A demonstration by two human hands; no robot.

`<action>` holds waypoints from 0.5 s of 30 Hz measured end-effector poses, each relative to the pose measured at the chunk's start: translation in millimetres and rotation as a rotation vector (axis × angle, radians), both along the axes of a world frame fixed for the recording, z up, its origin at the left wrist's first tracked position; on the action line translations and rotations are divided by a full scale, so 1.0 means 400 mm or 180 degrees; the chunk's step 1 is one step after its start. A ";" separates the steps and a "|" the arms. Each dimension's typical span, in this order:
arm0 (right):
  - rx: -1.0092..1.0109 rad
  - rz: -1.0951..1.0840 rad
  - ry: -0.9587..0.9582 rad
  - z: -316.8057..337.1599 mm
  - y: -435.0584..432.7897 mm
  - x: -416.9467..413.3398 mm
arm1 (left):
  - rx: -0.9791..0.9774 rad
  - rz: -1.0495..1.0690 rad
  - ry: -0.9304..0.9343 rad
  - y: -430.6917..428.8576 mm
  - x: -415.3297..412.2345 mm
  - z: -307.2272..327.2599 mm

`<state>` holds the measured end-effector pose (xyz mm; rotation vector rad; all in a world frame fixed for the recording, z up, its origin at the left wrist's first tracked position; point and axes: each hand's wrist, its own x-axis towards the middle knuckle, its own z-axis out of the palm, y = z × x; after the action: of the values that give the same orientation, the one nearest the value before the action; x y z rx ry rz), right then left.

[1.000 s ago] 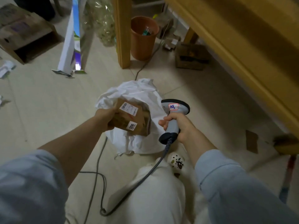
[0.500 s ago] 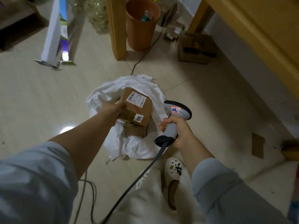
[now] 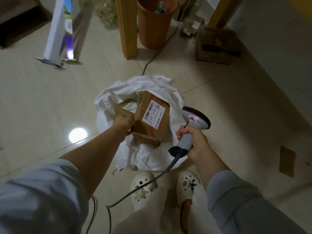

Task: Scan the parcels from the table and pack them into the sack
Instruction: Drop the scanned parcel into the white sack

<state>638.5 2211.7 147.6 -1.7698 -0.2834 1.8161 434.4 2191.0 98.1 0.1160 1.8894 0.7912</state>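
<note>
Head view: looks straight down on a white sack (image 3: 152,157) lying open on the floor, between the person's feet and a table leg (image 3: 128,27).
Left hand (image 3: 123,121): down in the sack's mouth, fingers curled at the near-left edge of a parcel. The fingertips are hidden behind the hand, but it reads as a closed grip and not a flat palm.
Parcel (image 3: 152,119): brown carton, tilted, barcode label facing up. It sits inside the sack's rim and leans on what lies beneath it.
Others in sack: a yellow-label parcel (image 3: 129,107) just beyond the left hand, and a lower parcel (image 3: 146,138) under the held one.
Right hand (image 3: 195,142): wrapped fully round the handle of the scanner (image 3: 192,125), just beside the sack's right rim. The scanner's head is turned away from the label.
Cable (image 3: 135,188): runs from the scanner's base across the nearer clog and off along the floor.
Around: an orange bin (image 3: 153,26) stands beside the table leg, and a floor box (image 3: 216,44) lies further right.
Done, as judged: at least two parcels are packed. With the scanner aimed off it, the held one looks already scanned and is at the point of being set down.
Left, as judged: let go of this parcel and draw the hand out. The tabletop is out of view, so how many parcels wait there cannot be told.
</note>
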 end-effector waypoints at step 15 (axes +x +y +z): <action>0.0452 0.0732 -0.0962 -0.179 0.053 -0.043 | -0.0845 0.0136 0.0103 -0.100 -0.187 -0.292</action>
<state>621.2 2232.9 75.9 -1.9717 -0.7440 1.6254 359.7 2150.8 -18.9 -0.0775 2.0148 0.5630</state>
